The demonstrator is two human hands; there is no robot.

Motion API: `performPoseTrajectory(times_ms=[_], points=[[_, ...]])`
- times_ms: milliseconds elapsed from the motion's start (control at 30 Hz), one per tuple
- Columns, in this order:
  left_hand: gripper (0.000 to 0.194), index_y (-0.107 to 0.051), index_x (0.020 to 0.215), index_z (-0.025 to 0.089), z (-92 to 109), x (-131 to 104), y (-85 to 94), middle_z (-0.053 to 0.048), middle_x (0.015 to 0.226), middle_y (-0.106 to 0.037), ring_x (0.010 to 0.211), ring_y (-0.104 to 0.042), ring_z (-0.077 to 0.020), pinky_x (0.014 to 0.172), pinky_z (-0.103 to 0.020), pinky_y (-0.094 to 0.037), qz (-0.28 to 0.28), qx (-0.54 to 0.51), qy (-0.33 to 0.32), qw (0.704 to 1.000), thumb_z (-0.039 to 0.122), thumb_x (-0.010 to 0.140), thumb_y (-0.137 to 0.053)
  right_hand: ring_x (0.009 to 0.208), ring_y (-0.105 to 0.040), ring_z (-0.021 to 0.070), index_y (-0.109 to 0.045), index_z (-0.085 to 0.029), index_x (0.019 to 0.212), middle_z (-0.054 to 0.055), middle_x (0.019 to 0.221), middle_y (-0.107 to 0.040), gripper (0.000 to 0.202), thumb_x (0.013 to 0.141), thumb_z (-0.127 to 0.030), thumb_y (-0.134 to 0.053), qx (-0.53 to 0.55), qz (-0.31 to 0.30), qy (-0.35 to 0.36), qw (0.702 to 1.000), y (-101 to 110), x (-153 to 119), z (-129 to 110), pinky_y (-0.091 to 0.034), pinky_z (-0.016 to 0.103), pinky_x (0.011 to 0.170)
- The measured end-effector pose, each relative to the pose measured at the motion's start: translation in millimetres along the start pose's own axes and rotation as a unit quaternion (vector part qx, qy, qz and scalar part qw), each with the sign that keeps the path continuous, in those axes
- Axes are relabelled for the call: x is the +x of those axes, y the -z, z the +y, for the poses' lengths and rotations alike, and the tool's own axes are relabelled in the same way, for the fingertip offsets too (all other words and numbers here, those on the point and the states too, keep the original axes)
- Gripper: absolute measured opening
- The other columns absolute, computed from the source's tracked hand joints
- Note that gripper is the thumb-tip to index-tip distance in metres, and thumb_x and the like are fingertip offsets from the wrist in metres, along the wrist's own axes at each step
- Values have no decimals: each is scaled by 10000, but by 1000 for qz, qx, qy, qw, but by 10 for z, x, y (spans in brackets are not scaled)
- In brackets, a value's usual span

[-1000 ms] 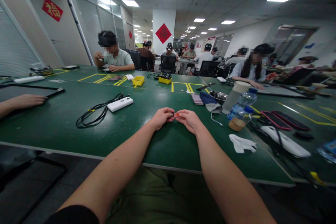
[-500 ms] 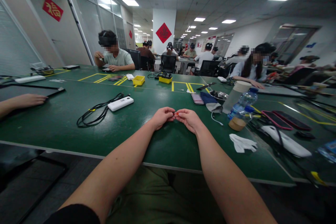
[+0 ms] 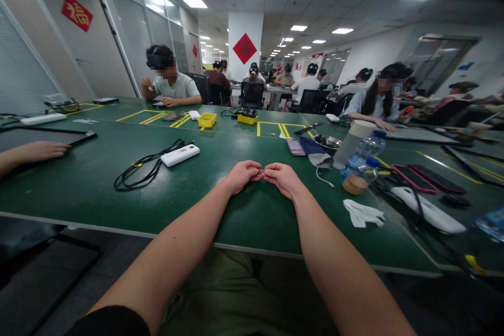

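My left hand (image 3: 243, 177) and my right hand (image 3: 282, 178) meet fingertip to fingertip over the green table (image 3: 252, 220). Both are closed in a pinch. Whatever they hold is small and almost wholly covered by the fingers, so its kind cannot be made out. To the left of my hands lies a white power bank (image 3: 180, 155) beside a coiled black cable (image 3: 137, 170). On the right, a crumpled white tissue or cloth (image 3: 363, 213) rests closest to my right forearm.
Plastic bottles (image 3: 356, 181), a pale tumbler (image 3: 350, 142) and a metal bowl (image 3: 327, 142) stand at right, near phones (image 3: 415, 178) and another white power bank (image 3: 429, 210). Yellow trays (image 3: 207, 121) sit farther back. Another person's hand (image 3: 45, 150) rests at left; people sit opposite.
A small orange-red spot seen at my right fingertips before is now mostly hidden. Both hands stay in the same place, and the view has shifted very slightly.
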State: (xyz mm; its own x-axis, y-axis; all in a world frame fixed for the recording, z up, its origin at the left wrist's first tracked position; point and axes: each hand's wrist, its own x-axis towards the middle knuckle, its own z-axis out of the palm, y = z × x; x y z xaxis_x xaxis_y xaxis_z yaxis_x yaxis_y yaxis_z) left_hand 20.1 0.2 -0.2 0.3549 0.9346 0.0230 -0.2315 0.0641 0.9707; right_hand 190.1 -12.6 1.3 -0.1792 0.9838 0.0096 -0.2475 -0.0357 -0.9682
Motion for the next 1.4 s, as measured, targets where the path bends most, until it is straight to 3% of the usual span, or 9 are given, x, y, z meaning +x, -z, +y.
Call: performPoseTrajectory(times_ms=[233,600,800,933,1133,1400], points=[[220,-595,938,96,8,-13,-18,-71,798,-669,707,-659,-124,730,-257,-523,10,1,-1,1000,31,729,-615,746,-692,166,-618,-140,808,80,805,-708,108,715,-109,-665,9,3,-15,1000,13,2,-23,-567,275,696],[212,-640,846,117,-43,7,4,-19,721,-653,594,-577,-86,598,-201,-455,19,133,-103,986,69,640,-652,674,-663,129,-631,-140,797,32,736,-683,217,603,-111,-725,-55,26,46,997,-59,1,5,-526,222,630],[243,-657,876,123,-48,13,18,-14,695,-647,571,-568,-90,570,-201,-448,15,155,-92,983,83,636,-655,573,-620,101,-651,-139,781,18,679,-669,180,613,-125,-713,-100,33,53,993,-86,-7,-3,-508,203,556],[243,-675,863,117,-32,12,-5,-31,731,-668,624,-594,-96,635,-212,-476,27,128,-85,988,28,652,-594,672,-666,144,-649,-132,754,62,715,-686,86,677,-119,-685,-57,41,13,997,-113,-23,-48,-547,236,623],[271,-669,852,118,3,2,-41,-68,849,-689,740,-647,-120,749,-254,-511,21,25,-24,999,-30,665,-540,708,-683,158,-659,-124,786,98,798,-704,49,758,-153,-630,-8,32,-3,999,-91,-17,-65,-567,265,678],[219,-687,864,113,7,5,-17,-64,833,-695,715,-633,-110,737,-247,-519,15,32,-28,999,35,676,-606,709,-679,161,-663,-121,804,102,779,-708,72,769,-159,-613,16,16,-8,1000,-54,0,-56,-568,298,720]])
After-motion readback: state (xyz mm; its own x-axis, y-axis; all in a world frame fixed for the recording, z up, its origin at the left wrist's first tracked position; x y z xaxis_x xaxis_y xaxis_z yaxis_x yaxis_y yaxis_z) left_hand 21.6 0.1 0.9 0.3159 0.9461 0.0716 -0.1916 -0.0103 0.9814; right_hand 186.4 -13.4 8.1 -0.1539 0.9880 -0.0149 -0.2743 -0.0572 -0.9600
